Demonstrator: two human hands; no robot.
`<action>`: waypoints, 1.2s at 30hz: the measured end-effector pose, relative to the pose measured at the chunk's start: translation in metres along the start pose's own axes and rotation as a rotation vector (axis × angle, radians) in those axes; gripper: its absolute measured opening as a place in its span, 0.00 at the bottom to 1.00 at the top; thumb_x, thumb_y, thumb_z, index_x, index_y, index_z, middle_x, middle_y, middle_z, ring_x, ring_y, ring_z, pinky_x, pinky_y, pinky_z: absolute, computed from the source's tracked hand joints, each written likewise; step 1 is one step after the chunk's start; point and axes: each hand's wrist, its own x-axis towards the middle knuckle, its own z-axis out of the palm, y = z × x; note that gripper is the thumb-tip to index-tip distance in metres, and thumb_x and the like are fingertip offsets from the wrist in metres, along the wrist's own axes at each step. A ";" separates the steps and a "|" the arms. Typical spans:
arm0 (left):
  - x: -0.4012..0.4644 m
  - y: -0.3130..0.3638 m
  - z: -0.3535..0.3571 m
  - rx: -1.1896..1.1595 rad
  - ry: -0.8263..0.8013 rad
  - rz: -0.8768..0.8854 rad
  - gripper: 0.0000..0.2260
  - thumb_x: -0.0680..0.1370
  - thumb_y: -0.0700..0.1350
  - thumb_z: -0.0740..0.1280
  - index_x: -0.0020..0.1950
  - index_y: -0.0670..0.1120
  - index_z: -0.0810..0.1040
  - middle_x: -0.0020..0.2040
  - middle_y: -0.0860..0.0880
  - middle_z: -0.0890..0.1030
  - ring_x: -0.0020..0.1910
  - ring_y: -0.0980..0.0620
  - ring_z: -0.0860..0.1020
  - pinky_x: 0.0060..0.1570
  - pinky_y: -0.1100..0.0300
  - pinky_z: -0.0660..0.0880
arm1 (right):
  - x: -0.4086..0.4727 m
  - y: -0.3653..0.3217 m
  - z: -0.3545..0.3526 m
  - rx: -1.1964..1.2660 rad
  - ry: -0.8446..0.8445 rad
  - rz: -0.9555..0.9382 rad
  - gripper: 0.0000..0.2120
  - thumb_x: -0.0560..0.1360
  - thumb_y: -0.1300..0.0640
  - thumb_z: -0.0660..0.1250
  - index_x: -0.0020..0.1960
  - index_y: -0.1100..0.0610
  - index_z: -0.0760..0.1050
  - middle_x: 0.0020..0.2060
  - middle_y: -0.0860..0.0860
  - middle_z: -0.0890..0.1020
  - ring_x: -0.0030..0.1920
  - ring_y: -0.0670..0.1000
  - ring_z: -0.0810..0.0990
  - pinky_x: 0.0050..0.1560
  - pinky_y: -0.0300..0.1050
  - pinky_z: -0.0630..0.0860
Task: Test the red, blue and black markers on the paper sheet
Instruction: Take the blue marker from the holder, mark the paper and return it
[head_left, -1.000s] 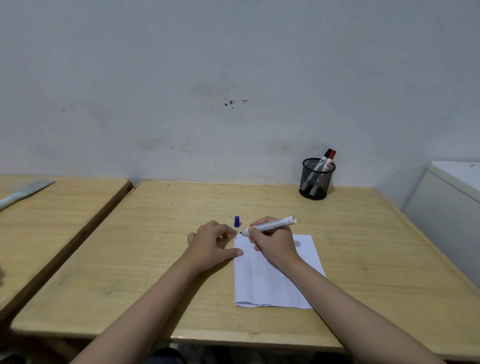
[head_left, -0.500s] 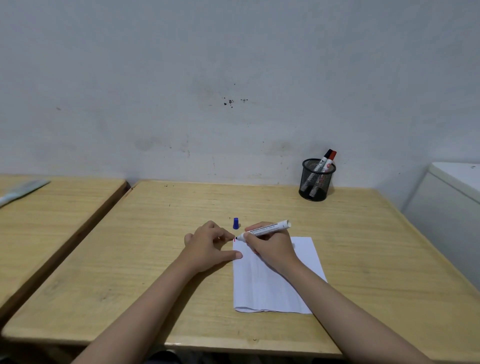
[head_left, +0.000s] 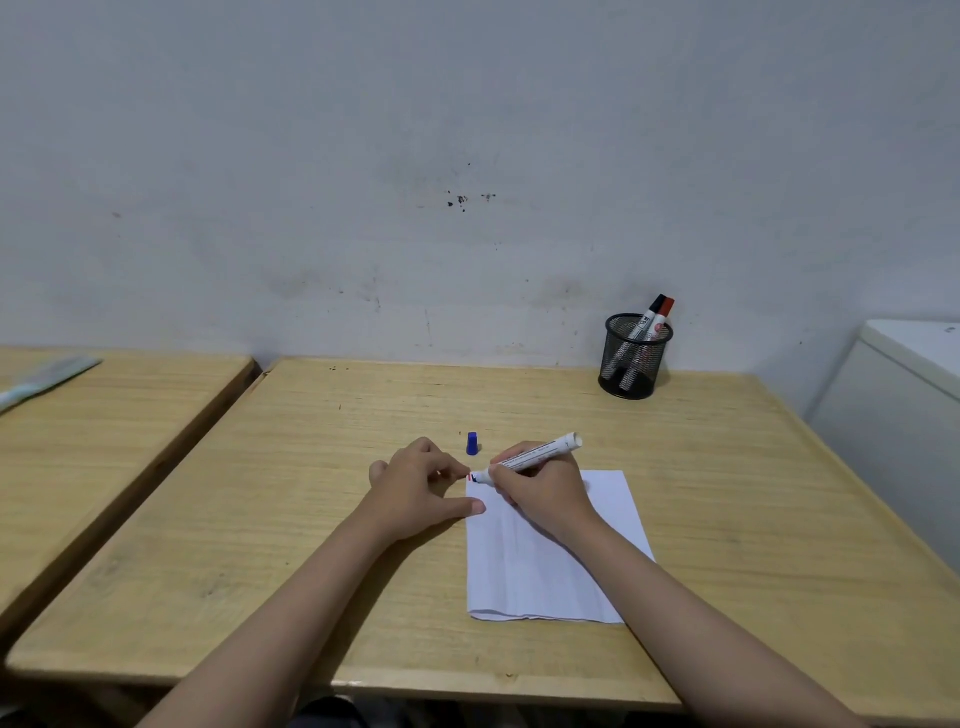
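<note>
My right hand grips an uncapped blue marker, white-bodied, with its tip down on the top left corner of the white paper sheet. A short red mark and a blue mark show at that corner. Its blue cap stands on the table just beyond the paper. My left hand rests flat beside the sheet's left edge, thumb and forefinger touching the paper, holding nothing. The red marker and black marker stand capped in a black mesh cup at the back right.
The wooden table meets a grey wall at the back. A second wooden table stands to the left across a narrow gap, with a pale flat object on it. A white cabinet stands at the right.
The marker tip has moved slightly left and down onto the paper's corner, where a blue mark now shows beside the red one. My left hand has stayed in place.
</note>
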 end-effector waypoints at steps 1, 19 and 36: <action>0.000 0.000 0.000 0.004 -0.001 -0.003 0.20 0.62 0.64 0.73 0.50 0.60 0.79 0.49 0.57 0.73 0.48 0.59 0.72 0.52 0.54 0.61 | 0.000 0.001 0.000 0.024 0.014 -0.003 0.01 0.67 0.58 0.71 0.38 0.55 0.81 0.32 0.52 0.83 0.34 0.49 0.80 0.35 0.44 0.77; 0.051 0.028 -0.001 -0.193 0.040 -0.033 0.02 0.73 0.40 0.69 0.44 0.43 0.81 0.41 0.48 0.82 0.40 0.52 0.81 0.35 0.72 0.72 | -0.003 -0.016 -0.014 0.600 0.205 0.118 0.02 0.72 0.65 0.68 0.42 0.62 0.79 0.31 0.56 0.78 0.30 0.49 0.75 0.37 0.47 0.73; 0.016 0.061 -0.018 -1.044 -0.081 -0.013 0.05 0.72 0.33 0.69 0.43 0.42 0.82 0.38 0.47 0.85 0.41 0.50 0.84 0.52 0.57 0.77 | -0.030 -0.046 -0.026 0.492 0.148 -0.112 0.02 0.72 0.64 0.69 0.44 0.63 0.80 0.33 0.56 0.81 0.33 0.49 0.78 0.40 0.42 0.77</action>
